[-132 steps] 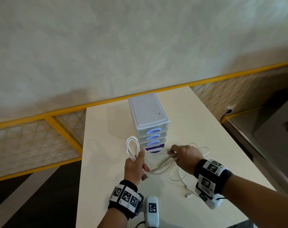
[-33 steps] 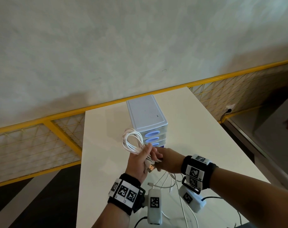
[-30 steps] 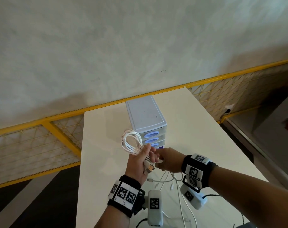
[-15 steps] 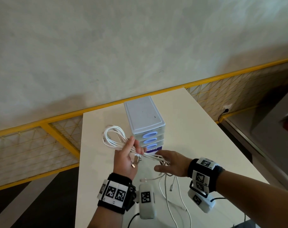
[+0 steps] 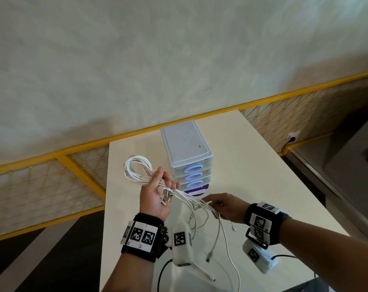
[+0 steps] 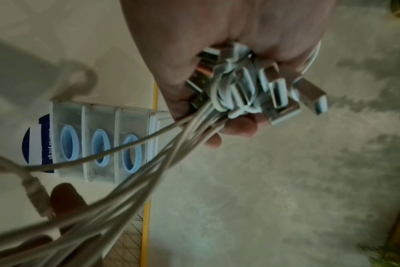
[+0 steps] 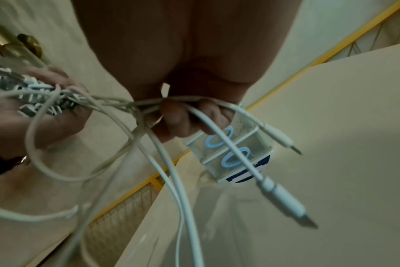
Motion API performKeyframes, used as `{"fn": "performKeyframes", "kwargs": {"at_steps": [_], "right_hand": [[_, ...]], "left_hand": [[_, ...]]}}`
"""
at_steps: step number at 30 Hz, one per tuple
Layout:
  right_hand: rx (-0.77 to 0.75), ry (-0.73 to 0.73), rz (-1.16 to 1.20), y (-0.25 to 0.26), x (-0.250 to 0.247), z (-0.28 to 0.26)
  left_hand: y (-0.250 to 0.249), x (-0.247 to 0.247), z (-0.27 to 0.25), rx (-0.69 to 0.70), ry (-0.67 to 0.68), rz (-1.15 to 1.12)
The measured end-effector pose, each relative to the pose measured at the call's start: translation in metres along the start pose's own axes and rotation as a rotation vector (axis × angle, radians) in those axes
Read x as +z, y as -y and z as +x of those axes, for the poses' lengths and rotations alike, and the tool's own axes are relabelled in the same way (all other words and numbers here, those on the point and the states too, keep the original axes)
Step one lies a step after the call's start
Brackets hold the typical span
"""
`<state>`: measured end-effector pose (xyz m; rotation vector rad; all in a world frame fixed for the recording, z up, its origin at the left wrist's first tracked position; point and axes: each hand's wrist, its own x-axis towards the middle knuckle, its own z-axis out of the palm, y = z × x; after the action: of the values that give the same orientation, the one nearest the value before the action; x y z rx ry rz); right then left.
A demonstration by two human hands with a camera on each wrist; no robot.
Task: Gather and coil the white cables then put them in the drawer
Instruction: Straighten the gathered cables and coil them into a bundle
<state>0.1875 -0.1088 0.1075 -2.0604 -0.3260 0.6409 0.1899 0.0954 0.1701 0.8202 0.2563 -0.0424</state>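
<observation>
My left hand (image 5: 160, 187) grips a bundle of white cables (image 5: 136, 171), palm up, in front of the drawer unit. Coiled loops stick out past its fingers to the left, and several USB plugs (image 6: 274, 86) lie in the palm. The loose cable ends (image 5: 218, 234) run right and down from it. My right hand (image 5: 215, 204) pinches those strands (image 7: 185, 103) a little lower, and their plug tips (image 7: 283, 200) dangle over the table. The small white drawer unit (image 5: 186, 148) stands behind both hands with its three blue-handled drawers (image 5: 192, 175) closed.
The cream table (image 5: 263, 175) carries only the drawer unit and trailing cable ends near its front edge. A yellow mesh railing (image 5: 52, 165) runs behind and to the left of the table, with a pale wall beyond. Dark floor lies to the left and right.
My left hand has lifted and swung left with the coil, turning palm up. My right hand has slid away from it along the loose strands, down and to the right.
</observation>
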Motion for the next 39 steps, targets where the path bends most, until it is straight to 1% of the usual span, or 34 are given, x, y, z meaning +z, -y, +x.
{"fn": "performKeyframes", "kwargs": {"at_steps": [2,3,5,6,8,9,10,12,15,18,21,23,27,28,30,31,34,36,39], "right_hand": [[-0.024,-0.02,-0.037,0.0,0.002,-0.001],[-0.037,-0.057,-0.045,-0.001,0.003,-0.002],[-0.079,-0.197,-0.07,-0.005,0.002,-0.002],[-0.132,-0.289,-0.098,-0.007,0.002,-0.002],[-0.322,-0.465,-0.244,-0.009,0.002,-0.003],[-0.407,-0.5,-0.306,-0.009,0.004,-0.005],[-0.464,-0.493,-0.344,-0.006,0.005,-0.006],[-0.485,-0.383,-0.354,-0.003,0.013,-0.007],[-0.37,-0.206,-0.338,-0.003,0.023,-0.005],[-0.355,-0.111,-0.318,-0.007,0.03,-0.003],[-0.354,-0.052,-0.247,-0.008,0.034,-0.008],[-0.367,-0.004,-0.206,-0.007,0.035,-0.013],[-0.323,0.047,-0.237,-0.009,0.038,-0.012],[-0.29,0.027,-0.239,-0.011,0.038,-0.011],[-0.164,-0.011,-0.216,-0.011,0.035,-0.009],[-0.103,-0.006,-0.204,-0.011,0.032,-0.008],[0.032,0.025,-0.159,-0.005,0.023,-0.005],[0.065,0.037,-0.143,-0.002,0.02,-0.004],[0.165,0.132,-0.258,-0.005,0.022,-0.009]], "left_hand": [[-0.002,-0.002,0.0,-0.004,-0.009,-0.013],[-0.002,-0.003,0.0,-0.003,-0.014,-0.022],[-0.002,-0.005,0.001,0.004,-0.023,-0.031],[-0.001,-0.005,0.001,0.008,-0.03,-0.031],[0.002,-0.006,0.001,0.017,-0.046,-0.028],[0.004,-0.005,0.001,0.022,-0.053,-0.025],[0.006,-0.005,0.001,0.026,-0.056,-0.022],[0.009,-0.004,0.002,0.033,-0.052,-0.023],[0.011,-0.002,0.003,0.049,-0.034,-0.001],[0.01,-0.002,0.004,0.074,-0.025,0.03],[0.007,-0.005,0.006,0.088,-0.012,0.066],[0.007,-0.008,0.006,0.091,-0.027,0.062],[0.007,-0.012,0.01,0.089,-0.029,0.06],[0.007,-0.012,0.01,0.089,-0.024,0.071],[0.006,-0.014,0.011,0.086,-0.016,0.093],[0.006,-0.015,0.011,0.084,-0.015,0.099],[0.009,-0.014,0.012,0.081,-0.016,0.119],[0.011,-0.011,0.012,0.083,-0.007,0.133],[0.005,-0.006,0.015,0.111,0.012,0.108]]}}
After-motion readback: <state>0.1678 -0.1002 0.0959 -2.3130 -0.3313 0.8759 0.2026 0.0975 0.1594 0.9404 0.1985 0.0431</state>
